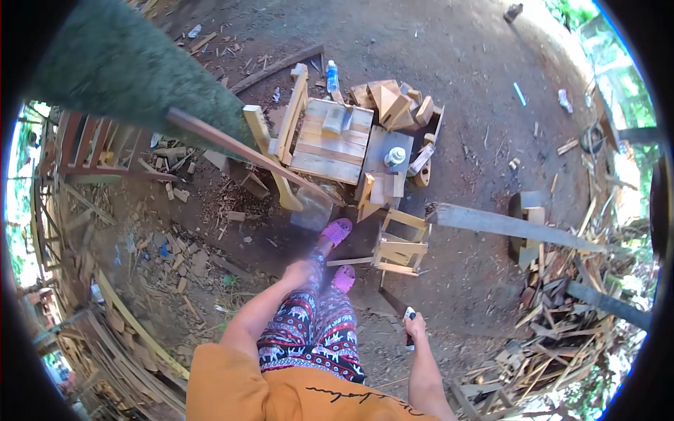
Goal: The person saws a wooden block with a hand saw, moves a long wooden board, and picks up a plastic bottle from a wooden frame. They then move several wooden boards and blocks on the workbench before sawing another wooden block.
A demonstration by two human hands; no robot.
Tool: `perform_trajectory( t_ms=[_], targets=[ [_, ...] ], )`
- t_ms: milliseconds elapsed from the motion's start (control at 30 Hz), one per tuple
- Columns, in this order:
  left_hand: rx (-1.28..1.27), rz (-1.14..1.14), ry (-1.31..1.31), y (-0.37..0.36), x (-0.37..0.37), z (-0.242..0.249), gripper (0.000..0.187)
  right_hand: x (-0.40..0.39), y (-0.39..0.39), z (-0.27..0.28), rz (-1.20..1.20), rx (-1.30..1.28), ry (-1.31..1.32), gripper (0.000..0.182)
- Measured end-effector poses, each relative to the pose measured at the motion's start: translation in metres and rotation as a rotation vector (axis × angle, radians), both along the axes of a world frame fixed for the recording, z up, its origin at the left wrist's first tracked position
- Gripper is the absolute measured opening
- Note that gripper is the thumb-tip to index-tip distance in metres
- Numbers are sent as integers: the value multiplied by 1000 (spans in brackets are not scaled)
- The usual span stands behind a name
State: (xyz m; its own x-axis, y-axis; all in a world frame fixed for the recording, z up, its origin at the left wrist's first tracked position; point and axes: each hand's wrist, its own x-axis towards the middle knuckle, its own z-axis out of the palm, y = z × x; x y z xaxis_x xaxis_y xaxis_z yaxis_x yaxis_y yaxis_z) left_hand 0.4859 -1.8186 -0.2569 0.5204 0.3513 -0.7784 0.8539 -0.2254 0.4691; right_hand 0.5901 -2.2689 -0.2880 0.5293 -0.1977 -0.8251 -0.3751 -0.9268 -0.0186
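Note:
My right hand (414,327) is closed around the black and white handle of a handsaw (394,302). Its dark blade slants up and away to the left, toward a small wooden frame (404,247) lying on the ground. One thin strip of wood (351,262) reaches from that frame toward my feet. On the other side, my left hand (300,274) overlaps my patterned trouser leg near the knee, its fingers smeared by motion. Pink sandals (337,231) are on my feet.
Ahead stands a slatted wooden chair (330,151) beside a board (379,144) bearing a white container (395,156). Wood blocks (392,105) are heaped behind it. A post (491,223) extends at right, a beam (239,149) at left. Scrap wood (554,337) litters both sides.

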Motion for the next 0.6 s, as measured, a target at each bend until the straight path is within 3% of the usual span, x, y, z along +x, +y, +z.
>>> perform_trajectory(
  t_ms=[33,67,200,333,400,467,533,600],
  targets=[
    [8,66,11,0,-19,-8,30,8,18,41,147,-3,-49,39],
    [6,80,-11,1,-33,-7,30,-6,-10,13,344,-1,-148,40],
    [65,314,86,5,-101,-23,32,-3,18,76,90,-5,44,32],
    [27,461,134,11,-154,-14,32,-11,32,97,156,37,27,32],
    [21,499,180,13,-172,-10,33,-8,48,106,303,36,-2,35],
    [28,491,178,16,-179,-5,34,2,74,121,218,-2,104,39],
    [-2,542,166,18,-182,-4,35,4,88,120,453,39,31,42],
    [-18,604,99,21,-179,-1,35,11,106,118,506,12,52,43]
  ],
)
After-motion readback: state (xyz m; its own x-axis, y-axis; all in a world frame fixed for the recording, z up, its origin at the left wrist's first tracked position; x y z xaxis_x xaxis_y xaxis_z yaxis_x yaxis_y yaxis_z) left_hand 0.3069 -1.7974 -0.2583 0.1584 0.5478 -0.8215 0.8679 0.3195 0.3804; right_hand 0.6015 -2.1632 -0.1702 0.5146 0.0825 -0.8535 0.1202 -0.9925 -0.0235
